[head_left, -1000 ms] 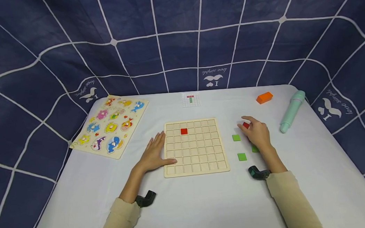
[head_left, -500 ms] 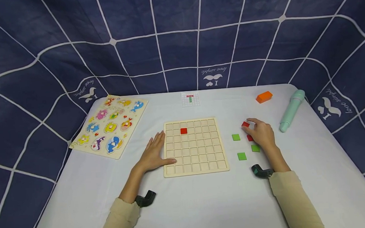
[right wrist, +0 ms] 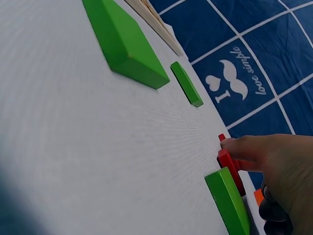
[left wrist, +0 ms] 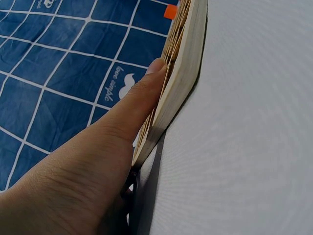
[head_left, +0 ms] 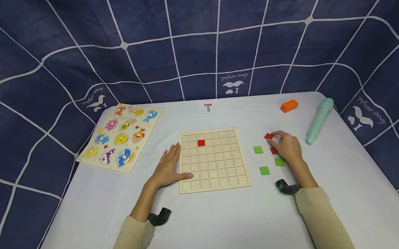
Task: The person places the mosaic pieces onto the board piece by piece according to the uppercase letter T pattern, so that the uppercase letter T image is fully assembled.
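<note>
A square wooden grid board (head_left: 212, 161) lies on the white table. My left hand (head_left: 166, 168) rests along its left edge, fingers straight, with the thumb over the board's top; the left wrist view shows that thumb (left wrist: 142, 93) against the rim. One red tile (head_left: 201, 143) sits in a cell of the second row from the far side. To the right of the board, my right hand (head_left: 286, 146) pinches a second red tile (head_left: 268, 136) between thumb and finger. Just under this hand lies a third red tile (head_left: 273, 150), with a green tile (head_left: 279, 162) nearer me.
Two more green tiles, one farther (head_left: 258, 150) and one nearer (head_left: 265, 170), lie between board and right hand. Behind the board is a small pattern card (head_left: 208, 108). An orange block (head_left: 289, 106) and a mint-green cylinder (head_left: 319, 121) stand back right; an animal puzzle board (head_left: 120, 139) lies left.
My right hand has shifted slightly right and nearer me, its finger and thumb closing on the red tile. The red tile beneath it has come into sight. My left hand has stayed put.
</note>
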Motion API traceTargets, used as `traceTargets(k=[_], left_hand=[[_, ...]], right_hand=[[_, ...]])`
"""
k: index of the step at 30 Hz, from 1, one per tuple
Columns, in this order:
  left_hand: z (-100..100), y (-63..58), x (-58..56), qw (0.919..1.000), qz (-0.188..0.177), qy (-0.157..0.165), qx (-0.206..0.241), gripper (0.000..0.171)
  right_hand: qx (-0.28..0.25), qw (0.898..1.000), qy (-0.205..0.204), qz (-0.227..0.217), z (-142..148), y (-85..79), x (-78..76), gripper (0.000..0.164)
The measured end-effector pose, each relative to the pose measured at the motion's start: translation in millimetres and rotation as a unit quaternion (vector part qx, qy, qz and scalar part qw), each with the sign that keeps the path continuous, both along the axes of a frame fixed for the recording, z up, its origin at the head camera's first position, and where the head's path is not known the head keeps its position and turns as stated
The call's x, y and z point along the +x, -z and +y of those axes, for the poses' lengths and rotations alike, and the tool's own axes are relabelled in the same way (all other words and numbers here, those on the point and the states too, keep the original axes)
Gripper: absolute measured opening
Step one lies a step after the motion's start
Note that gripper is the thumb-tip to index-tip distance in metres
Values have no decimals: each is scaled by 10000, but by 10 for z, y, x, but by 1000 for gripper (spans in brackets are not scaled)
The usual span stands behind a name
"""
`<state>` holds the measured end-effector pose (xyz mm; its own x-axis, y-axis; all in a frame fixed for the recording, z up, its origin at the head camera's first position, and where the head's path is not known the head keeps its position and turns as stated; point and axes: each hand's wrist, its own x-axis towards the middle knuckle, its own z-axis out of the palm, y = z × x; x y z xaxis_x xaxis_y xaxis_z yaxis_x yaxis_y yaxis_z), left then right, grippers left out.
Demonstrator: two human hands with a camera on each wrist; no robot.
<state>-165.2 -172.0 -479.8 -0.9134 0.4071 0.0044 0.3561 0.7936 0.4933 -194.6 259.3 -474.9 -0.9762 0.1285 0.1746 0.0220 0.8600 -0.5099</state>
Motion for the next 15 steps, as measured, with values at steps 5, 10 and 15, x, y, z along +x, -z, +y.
traceTargets(k=[5,10,15], left_hand=[[0,1,-6,10000,19,8,-19,124],[1,0,-1,10000,29,13,-10,124],[-1,-11,4,10000,1,9,-32,124]], right_hand=[[-54,10000,14,40,2,3,5,36],[-231,9996,-84,114,-23,-63,6,37],[-630,9962,-380,467,-188,-252,19,35]])
